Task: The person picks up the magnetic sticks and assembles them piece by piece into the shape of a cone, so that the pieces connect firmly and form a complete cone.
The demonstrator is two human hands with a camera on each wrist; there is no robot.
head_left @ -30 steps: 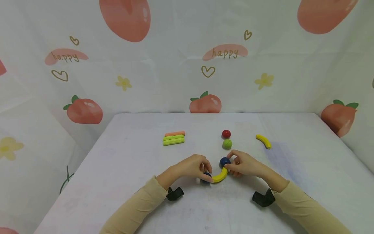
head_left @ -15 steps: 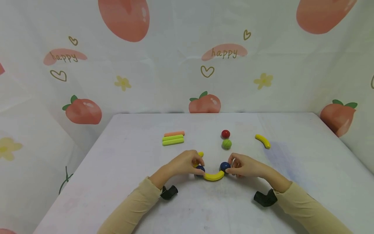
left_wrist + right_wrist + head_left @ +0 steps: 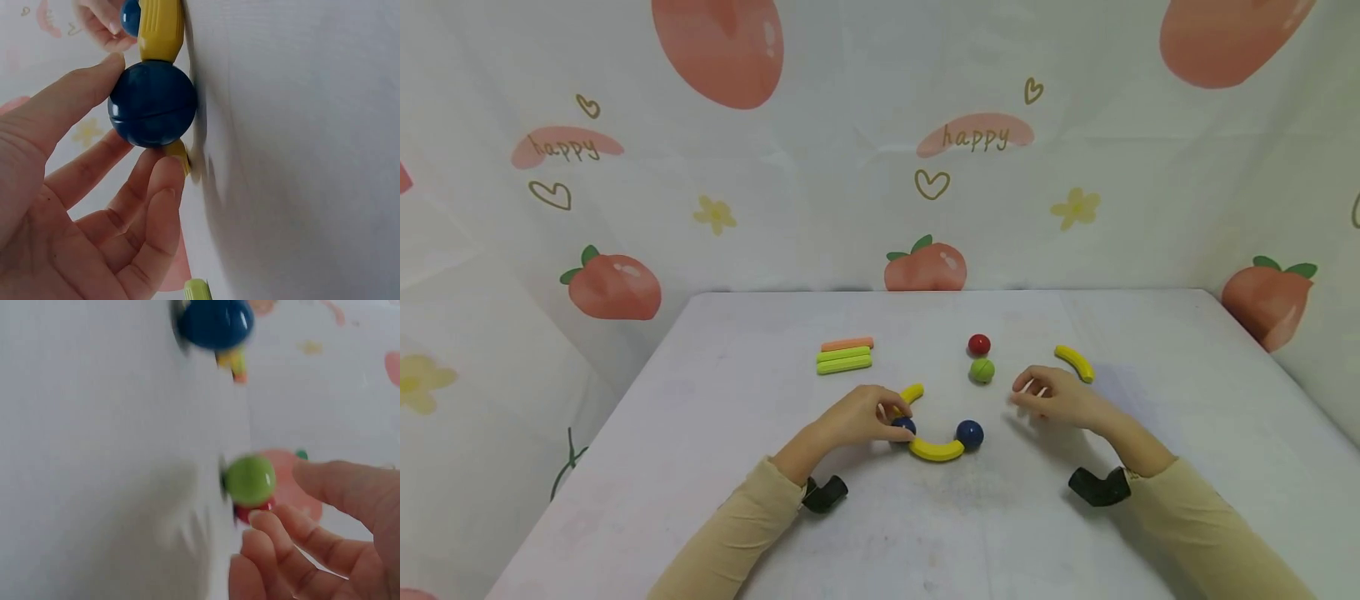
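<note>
My left hand (image 3: 859, 417) pinches a dark blue ball (image 3: 153, 100) between thumb and fingers, low over the table. From this ball a yellow curved stick (image 3: 936, 452) runs right to a second dark blue ball (image 3: 970, 434), its ends right at both balls. Another yellow curved stick (image 3: 913, 392) slants up and away behind the left ball, partly hidden by my fingers. My right hand (image 3: 1060, 396) hovers above the table to the right, fingers loosely bent and holding nothing. A third yellow curved stick (image 3: 1075, 364) lies just beyond it.
A green ball (image 3: 982, 371) sits in front of a red ball (image 3: 979, 345) behind the second blue one. Two lime sticks (image 3: 844, 359) and an orange stick (image 3: 847, 343) lie side by side at back left. A printed curtain (image 3: 820, 208) hangs behind the table.
My right hand has let go of the right blue ball and moved right and away. My left hand has shifted left with its ball, and the joined-looking row of pieces has moved along with it.
</note>
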